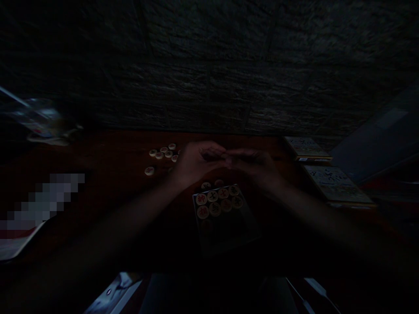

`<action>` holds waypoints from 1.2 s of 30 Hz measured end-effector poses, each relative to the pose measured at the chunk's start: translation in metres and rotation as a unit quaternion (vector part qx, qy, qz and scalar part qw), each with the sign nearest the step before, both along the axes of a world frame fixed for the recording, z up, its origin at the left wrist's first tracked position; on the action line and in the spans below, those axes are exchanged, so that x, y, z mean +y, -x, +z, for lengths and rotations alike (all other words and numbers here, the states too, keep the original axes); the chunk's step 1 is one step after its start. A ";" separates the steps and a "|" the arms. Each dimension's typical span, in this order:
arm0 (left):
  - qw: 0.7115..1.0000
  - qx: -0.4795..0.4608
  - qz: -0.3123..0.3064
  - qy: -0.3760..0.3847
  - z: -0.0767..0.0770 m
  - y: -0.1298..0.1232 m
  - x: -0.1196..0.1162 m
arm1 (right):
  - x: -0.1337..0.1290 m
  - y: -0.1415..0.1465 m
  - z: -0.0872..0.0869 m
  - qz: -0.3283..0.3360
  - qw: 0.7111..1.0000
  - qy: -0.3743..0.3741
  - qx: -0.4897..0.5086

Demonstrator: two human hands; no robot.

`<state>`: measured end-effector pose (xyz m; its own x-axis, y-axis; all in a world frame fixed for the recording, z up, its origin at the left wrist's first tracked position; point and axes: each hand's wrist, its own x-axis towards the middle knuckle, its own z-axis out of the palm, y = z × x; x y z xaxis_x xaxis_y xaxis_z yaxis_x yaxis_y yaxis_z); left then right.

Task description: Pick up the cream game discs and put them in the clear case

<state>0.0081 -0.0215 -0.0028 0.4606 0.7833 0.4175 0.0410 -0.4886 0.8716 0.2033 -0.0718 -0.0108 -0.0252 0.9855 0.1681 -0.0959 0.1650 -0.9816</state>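
Note:
My left hand [196, 162] and my right hand [257, 165] meet at the fingertips above the dark wooden table [124, 192], just beyond a shallow box. Both hands have their fingers drawn together; whatever lies between them is too dark to make out. The box [250, 222] holds several round pieces with red or black characters, such as a red-marked piece [203, 212] at its left side. Two more discs, one of them pale [206, 186], lie just past its far edge. More loose discs [168, 154] lie left of my left hand, partly hidden by it.
Two flat boxes with printed lids, a farther one [306, 147] and a nearer one [337, 181], lie at the right. A clear plastic container [41, 120] stands at the far left. A rough block wall [196, 83] rises behind the table.

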 end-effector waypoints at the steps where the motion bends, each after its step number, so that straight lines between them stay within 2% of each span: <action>1: 1.000 0.002 -0.001 0.001 0.000 0.000 -0.001 | 0.000 0.000 -0.001 -0.004 1.000 0.000 -0.002; 9: 1.000 -0.004 0.000 0.014 -0.002 -0.002 0.002 | 0.002 -0.001 0.003 -0.008 0.999 0.018 0.031; 17: 0.992 -0.032 -0.037 0.114 -0.003 0.000 0.003 | 0.002 -0.002 0.003 -0.008 1.000 0.019 0.020; 19: 0.993 -0.023 -0.039 0.107 -0.002 0.000 0.002 | 0.002 -0.002 0.003 -0.009 1.000 0.013 0.018; 23: 0.998 0.009 -0.042 0.046 -0.001 0.000 0.002 | 0.003 -0.003 0.003 -0.013 1.000 -0.003 0.014; 28: 0.999 0.029 -0.020 -0.012 -0.001 -0.002 0.002 | 0.003 -0.002 0.003 -0.019 0.999 -0.016 -0.030; 36: 0.999 0.017 -0.034 0.007 -0.001 -0.002 0.001 | 0.002 0.000 0.003 -0.022 0.999 -0.020 -0.036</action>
<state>0.0105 -0.0208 -0.0038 0.5269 0.7551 0.3901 0.0382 -0.4796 0.8767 0.2038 -0.0702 -0.0076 0.0037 0.9782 0.2075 -0.0179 0.2076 -0.9781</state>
